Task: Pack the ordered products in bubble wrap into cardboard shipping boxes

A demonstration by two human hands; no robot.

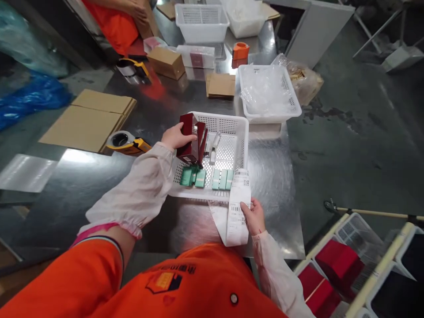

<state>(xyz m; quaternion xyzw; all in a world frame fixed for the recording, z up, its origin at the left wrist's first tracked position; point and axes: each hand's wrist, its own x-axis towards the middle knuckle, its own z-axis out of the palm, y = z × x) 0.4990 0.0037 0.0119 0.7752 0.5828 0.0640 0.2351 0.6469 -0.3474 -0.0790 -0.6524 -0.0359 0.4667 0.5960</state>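
Observation:
My left hand (178, 136) grips a dark red box (188, 148) at the left side of a white plastic basket (247, 137). More dark red boxes stand close against it, partly hidden. Inside the basket, several small green boxes (222, 179) line the near side, and small clear vials (214, 148) lie on the mesh floor. Over the basket's near right corner hangs a long strip of printed labels (239, 212) with barcodes. My right hand (254, 216) pinches the strip's right edge between thumb and fingers, and its lower end folds back under.
Tape dispensers (127, 143) and flat cardboard (92, 117) lie to the left. Beyond the basket are a cardboard stack (221, 85), a brown box (166, 62) and a basket of clear plastic (268, 92). A co-worker's hand (139, 13) shows far left. Bins with red boxes (339, 263) stand lower right.

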